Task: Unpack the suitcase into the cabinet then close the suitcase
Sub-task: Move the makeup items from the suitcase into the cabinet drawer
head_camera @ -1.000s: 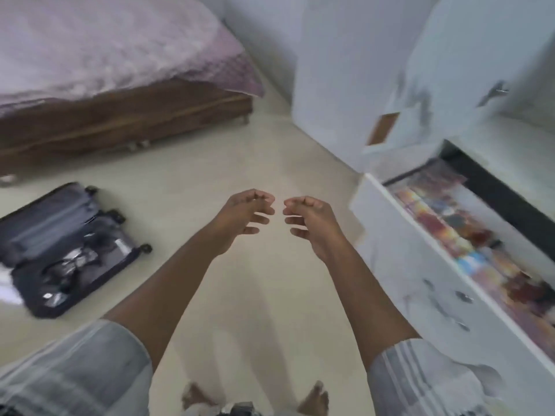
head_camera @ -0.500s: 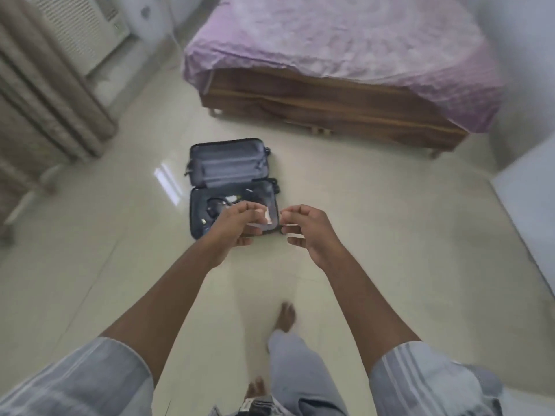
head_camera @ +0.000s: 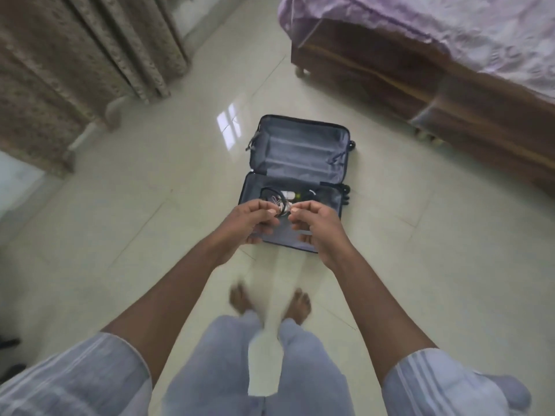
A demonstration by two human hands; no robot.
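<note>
While the view had swung away from the white cabinet, which showed a second before and was now out of sight, the person came to stand facing the open dark-blue hard-shell suitcase [head_camera: 295, 181] on the pale glossy tiled floor [head_camera: 120, 235]. At the far left hung a beige patterned curtain [head_camera: 75, 55], well apart from the case. Nearer the middle, the left hand [head_camera: 244, 222] was raised in front of the case's near half, its fingers loosely curled with thumb and forefinger close together; I could not tell whether it pinched anything, and it looked empty. Just beside it, not touching, the right hand [head_camera: 315, 226] was held the same way, fingers half curled and seemingly holding nothing. Beyond the two hands, the near half of the suitcase still held a small tangle of dark cables and white items [head_camera: 285, 198], too small to name singly; the far half, the grey-lined lid, lay flat and bare. At the far right stood a brown wooden bed with a lilac quilted cover [head_camera: 435, 40]. Judging from this, a trip to the cabinet was over and the next load remained to be lifted out, so unpacking was unfinished and closing lay ahead.
</note>
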